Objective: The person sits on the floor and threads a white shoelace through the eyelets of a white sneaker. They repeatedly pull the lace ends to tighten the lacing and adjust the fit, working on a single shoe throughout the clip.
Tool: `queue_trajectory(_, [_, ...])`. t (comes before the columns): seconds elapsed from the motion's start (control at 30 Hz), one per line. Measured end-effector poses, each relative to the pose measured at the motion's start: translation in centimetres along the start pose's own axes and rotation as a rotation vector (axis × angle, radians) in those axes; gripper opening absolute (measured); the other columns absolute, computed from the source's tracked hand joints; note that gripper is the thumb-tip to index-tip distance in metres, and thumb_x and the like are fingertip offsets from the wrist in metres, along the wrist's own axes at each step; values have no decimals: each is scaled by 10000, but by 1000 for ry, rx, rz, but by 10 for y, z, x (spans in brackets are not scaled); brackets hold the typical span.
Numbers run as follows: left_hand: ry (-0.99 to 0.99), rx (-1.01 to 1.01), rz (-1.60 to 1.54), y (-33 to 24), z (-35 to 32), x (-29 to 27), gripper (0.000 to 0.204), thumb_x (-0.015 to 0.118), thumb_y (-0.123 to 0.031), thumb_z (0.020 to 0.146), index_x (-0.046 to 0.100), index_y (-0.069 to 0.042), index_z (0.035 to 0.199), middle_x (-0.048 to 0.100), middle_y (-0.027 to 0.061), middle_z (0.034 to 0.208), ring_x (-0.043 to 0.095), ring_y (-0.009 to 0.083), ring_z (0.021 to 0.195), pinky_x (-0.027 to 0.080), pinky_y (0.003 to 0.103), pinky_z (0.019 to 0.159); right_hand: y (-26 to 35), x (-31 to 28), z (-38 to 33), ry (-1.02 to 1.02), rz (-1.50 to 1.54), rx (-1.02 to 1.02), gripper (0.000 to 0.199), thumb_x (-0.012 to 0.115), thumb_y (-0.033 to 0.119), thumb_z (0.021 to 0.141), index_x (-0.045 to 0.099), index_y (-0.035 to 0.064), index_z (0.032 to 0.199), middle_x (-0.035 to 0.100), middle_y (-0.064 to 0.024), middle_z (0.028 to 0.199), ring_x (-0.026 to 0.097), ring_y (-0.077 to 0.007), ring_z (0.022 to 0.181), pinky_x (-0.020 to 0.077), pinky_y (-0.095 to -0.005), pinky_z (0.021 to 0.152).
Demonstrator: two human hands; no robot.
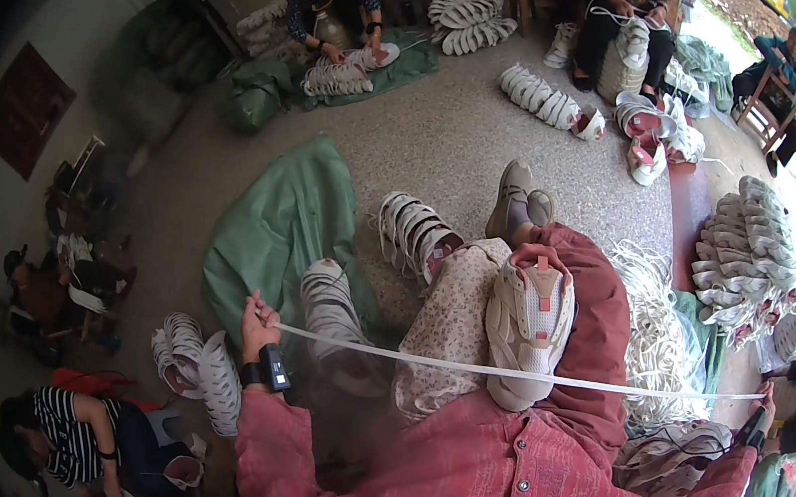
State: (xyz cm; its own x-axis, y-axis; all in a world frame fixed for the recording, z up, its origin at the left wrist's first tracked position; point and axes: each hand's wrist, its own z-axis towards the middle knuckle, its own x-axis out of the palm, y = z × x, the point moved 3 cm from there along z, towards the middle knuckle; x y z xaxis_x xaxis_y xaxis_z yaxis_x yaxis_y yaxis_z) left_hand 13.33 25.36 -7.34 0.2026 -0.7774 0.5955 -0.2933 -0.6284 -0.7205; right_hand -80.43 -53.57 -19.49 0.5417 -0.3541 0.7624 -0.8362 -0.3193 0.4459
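shoe: white sneaker (529,327) on my lap, light and soft I reckon
lace: (433,362) floppy, stretched across the shoe
left hand: (258,329) pinching the lace end
right hand: (765,401) low right of shoe, grip unclear

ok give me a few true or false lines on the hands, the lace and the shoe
1. The left hand pinches a white lace pulled taut. True.
2. The shoe lies on the floor beside the green sack. False: it rests on the person's lap.
3. The left wrist wears a black band. True.
4. The lace runs clear of the shoe. False: it crosses the shoe's lower part.
5. The right hand holds the lace's other end at the lower right. True.
6. The shoe is black. False: it is white with pink trim.
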Motion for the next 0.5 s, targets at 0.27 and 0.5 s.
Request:
queue_trajectory(0.27, [814,-7,1024,128,-168,241,247,647,-252,977,679,-22,1060,589,-40,809,494,20,643,359,172,490,-211,206,-121,391,-653,-57,377,617,94,988,537,11,1346,676,-47,1124,505,-29,693,409,-153,577])
queue_trajectory(0.5, [1536,269,1035,244,-267,302,250,796,-162,799,679,-38,981,565,27,961,576,135,850,494,296,750,-387,297,-297,1021,-1351,-370,137,681,33,924,701,4,1056,676,-7,868,596,-70,751,472,-222,645])
